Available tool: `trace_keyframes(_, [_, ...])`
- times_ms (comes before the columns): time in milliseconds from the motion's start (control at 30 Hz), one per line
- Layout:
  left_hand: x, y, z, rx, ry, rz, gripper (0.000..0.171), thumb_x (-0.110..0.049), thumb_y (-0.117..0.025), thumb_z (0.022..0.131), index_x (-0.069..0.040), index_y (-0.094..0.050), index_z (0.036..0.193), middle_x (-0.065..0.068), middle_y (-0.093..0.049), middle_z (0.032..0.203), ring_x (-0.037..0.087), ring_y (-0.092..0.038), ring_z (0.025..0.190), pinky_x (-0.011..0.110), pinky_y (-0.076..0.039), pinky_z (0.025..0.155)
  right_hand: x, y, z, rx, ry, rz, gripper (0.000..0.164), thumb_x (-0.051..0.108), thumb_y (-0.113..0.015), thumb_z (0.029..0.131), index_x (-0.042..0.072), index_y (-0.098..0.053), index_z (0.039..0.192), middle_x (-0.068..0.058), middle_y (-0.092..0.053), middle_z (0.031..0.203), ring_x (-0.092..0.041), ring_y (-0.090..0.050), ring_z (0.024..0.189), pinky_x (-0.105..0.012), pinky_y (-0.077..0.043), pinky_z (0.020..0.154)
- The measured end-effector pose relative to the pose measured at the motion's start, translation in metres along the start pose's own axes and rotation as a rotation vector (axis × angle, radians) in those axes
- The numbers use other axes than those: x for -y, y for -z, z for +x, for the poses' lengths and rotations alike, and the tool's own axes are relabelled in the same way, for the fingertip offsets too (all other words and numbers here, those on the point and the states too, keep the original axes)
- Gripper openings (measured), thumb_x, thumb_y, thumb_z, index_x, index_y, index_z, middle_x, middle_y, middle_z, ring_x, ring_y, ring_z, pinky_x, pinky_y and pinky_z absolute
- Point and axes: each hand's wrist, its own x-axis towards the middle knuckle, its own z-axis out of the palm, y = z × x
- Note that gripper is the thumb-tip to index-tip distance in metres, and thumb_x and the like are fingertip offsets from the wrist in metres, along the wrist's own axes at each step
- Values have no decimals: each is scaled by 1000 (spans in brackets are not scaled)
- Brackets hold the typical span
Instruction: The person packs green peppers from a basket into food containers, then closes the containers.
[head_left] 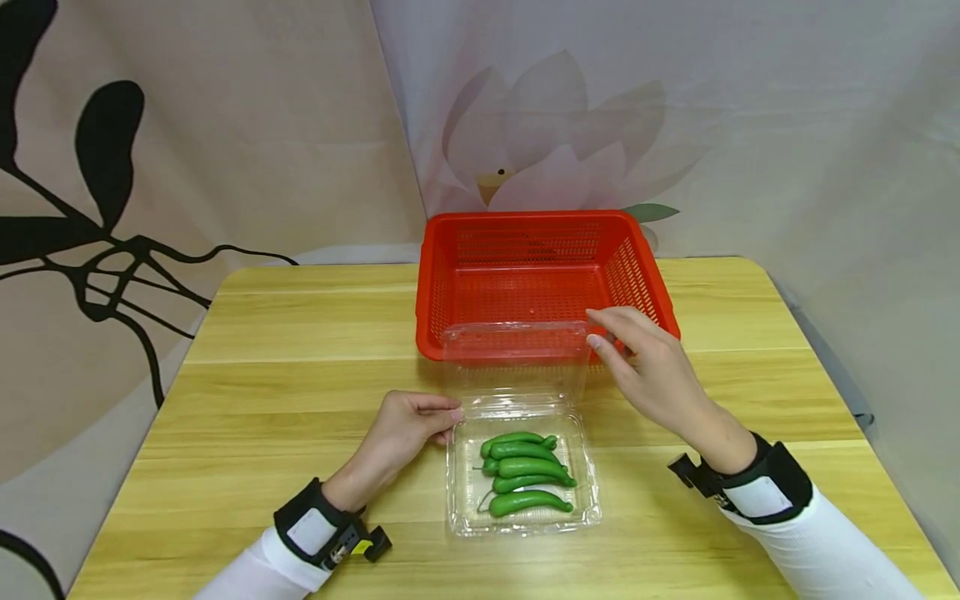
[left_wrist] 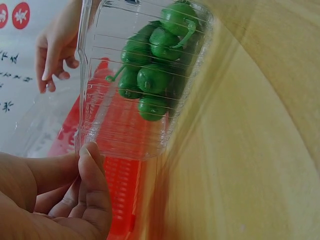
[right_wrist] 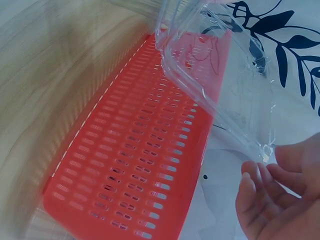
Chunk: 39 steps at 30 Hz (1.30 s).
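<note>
A clear plastic clamshell box (head_left: pixel 461 508) stands on the table with its lid (head_left: pixel 517 375) raised at the back. Several green chili peppers (head_left: pixel 528 467) lie in its base, roughly side by side. My left hand (head_left: pixel 412 425) pinches the box's rim at the back left corner, between thumb and fingers, as the left wrist view also shows. By the upper right corner of the lid is my right hand (head_left: pixel 648 367), fingers loosely bent; the right wrist view shows its fingertips (right_wrist: pixel 250 177) at that corner. Whether they touch it I cannot tell.
Behind the box, a red perforated plastic basket (head_left: pixel 543 215) stands at the table's back edge, partly seen through the clear lid. Wooden tabletop (head_left: pixel 300 333) extends to both sides. A printed curtain (head_left: pixel 300 125) hangs behind the table.
</note>
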Motion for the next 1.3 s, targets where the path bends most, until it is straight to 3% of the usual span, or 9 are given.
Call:
trace_keyframes(300, [-3, -1, 1, 1, -14, -6, 23, 3, -75, 94, 15, -73, 114, 24, -76, 93, 11, -66, 67, 22, -58, 63, -1, -1, 2, 51, -37, -37, 32, -3, -78, 92, -1, -73, 123, -7, -72, 106, -10, -52, 68, -22, -46, 55])
trace_keyframes(733, [-4, -1, 0, -1, -8, -25, 25, 4, -74, 94, 15, -72, 116, 25, -76, 96, 12, -68, 69, 22, -60, 65, 12, 13, -4, 97, -67, 12, 19, -3, -80, 89, 8, -75, 105, 4, -71, 94, -7, -54, 72, -19, -47, 61])
trace_keyframes(1100, [-2, -2, -1, -14, -23, 13, 24, 2, -75, 94, 11, -74, 115, 22, -77, 99, 12, -69, 73, 24, -61, 68, 22, 26, -19, 136, -14, 77, 25, -6, -82, 86, 10, -75, 104, 10, -69, 90, -4, -54, 72, -15, -45, 62])
trace_keyframes(1300, [-3, -3, -2, 3, -33, -1, 24, 5, -74, 93, 12, -74, 116, 24, -76, 104, 13, -70, 75, 27, -63, 71, 24, 30, -28, 126, 65, 92, 4, 15, -76, 98, 13, -74, 101, 9, -71, 94, -4, -58, 76, -15, -48, 66])
